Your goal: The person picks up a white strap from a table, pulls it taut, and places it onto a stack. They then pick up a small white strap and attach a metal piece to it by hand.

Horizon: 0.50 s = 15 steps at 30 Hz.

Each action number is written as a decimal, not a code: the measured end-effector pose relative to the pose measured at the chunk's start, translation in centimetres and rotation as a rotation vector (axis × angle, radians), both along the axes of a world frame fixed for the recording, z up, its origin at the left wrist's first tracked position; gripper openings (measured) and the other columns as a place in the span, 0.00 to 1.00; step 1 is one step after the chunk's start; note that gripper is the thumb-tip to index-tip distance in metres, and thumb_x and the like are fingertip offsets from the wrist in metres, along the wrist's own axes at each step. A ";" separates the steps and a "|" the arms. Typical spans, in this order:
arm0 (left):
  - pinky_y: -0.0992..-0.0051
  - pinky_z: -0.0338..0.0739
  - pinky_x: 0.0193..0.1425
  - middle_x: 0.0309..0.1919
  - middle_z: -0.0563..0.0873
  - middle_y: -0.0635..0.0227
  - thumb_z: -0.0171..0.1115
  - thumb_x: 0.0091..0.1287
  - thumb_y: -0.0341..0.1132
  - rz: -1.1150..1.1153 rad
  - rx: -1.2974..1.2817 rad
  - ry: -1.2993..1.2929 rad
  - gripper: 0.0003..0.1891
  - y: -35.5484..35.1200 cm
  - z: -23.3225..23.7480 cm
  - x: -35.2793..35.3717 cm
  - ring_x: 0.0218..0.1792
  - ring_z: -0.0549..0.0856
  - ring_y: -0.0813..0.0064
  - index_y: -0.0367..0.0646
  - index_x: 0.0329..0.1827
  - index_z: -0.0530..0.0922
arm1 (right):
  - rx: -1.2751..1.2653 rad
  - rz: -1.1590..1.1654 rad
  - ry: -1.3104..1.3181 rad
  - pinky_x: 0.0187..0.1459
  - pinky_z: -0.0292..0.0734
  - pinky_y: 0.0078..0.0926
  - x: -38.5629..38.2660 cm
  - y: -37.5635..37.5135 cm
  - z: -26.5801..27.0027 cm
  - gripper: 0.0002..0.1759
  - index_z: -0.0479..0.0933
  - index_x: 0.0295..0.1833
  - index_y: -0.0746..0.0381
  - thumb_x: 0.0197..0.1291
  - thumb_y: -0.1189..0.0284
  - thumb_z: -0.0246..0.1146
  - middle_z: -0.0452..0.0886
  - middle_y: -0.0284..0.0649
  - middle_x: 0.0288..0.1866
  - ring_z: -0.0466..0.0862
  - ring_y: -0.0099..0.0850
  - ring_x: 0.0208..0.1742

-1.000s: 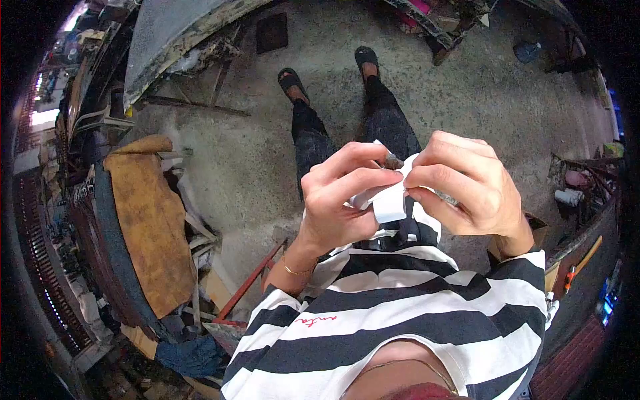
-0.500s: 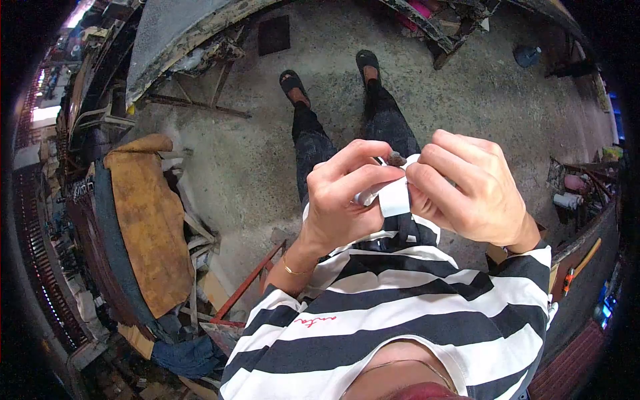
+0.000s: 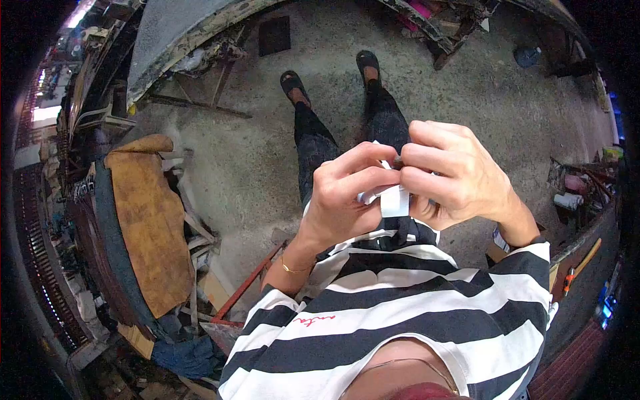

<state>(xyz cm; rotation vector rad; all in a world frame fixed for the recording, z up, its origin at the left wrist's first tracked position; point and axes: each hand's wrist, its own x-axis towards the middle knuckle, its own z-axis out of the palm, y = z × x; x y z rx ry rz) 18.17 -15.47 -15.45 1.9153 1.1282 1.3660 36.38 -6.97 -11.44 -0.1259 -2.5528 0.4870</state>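
In front of my striped shirt, both hands meet at chest height. My left hand [image 3: 343,193] is closed, thumb and index finger pinching a white strip [image 3: 395,202] whose flat end hangs below the fingers. A small dark lumpy piece [image 3: 398,162] shows between the fingertips of both hands, mostly covered. My right hand [image 3: 457,173] is closed too, its curled fingertips against the dark piece and the upper edge of the white strip. What the right fingers grip is hidden behind them.
On the left, a brown leather-like sheet [image 3: 150,233] lies over a stand, with blue cloth [image 3: 187,357] below it. A worktable [image 3: 180,47] stands ahead. An orange-and-black cutter [image 3: 569,281] lies at the right. A blue jug [image 3: 527,56] sits on the floor.
My right hand has shifted slightly left and up, and its fingers now cover most of the dark piece that showed before. My left hand stays nearly in place.
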 end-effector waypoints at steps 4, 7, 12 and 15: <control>0.75 0.81 0.34 0.39 0.85 0.58 0.73 0.44 0.22 0.004 -0.007 -0.031 0.15 0.1 -0.3 0.0 0.32 0.88 0.70 0.39 0.38 0.85 | 0.014 -0.063 0.059 0.23 0.68 0.34 0.6 1.0 -0.2 0.12 0.70 0.28 0.62 0.33 0.74 0.63 0.66 0.38 0.27 0.69 0.37 0.26; 0.75 0.81 0.34 0.39 0.85 0.59 0.74 0.44 0.23 0.026 -0.045 -0.043 0.15 -0.2 -0.5 -0.2 0.32 0.88 0.71 0.39 0.39 0.87 | 0.009 -0.137 0.070 0.22 0.66 0.35 1.3 1.2 0.0 0.10 0.70 0.26 0.64 0.32 0.78 0.61 0.65 0.40 0.25 0.68 0.39 0.24; 0.75 0.81 0.33 0.39 0.85 0.60 0.75 0.44 0.24 0.014 -0.062 -0.098 0.15 0.0 -0.4 0.0 0.33 0.88 0.71 0.39 0.38 0.87 | -0.347 -0.043 0.110 0.28 0.74 0.35 1.5 0.2 -0.1 0.11 0.76 0.36 0.66 0.44 0.81 0.67 0.75 0.42 0.31 0.78 0.41 0.29; 0.76 0.82 0.34 0.39 0.85 0.60 0.75 0.44 0.24 -0.006 -0.039 -0.099 0.15 0.2 -0.6 -0.1 0.34 0.88 0.71 0.39 0.38 0.86 | -0.406 -0.018 0.068 0.32 0.77 0.36 1.6 0.1 0.1 0.11 0.78 0.39 0.65 0.49 0.78 0.70 0.78 0.42 0.34 0.82 0.41 0.33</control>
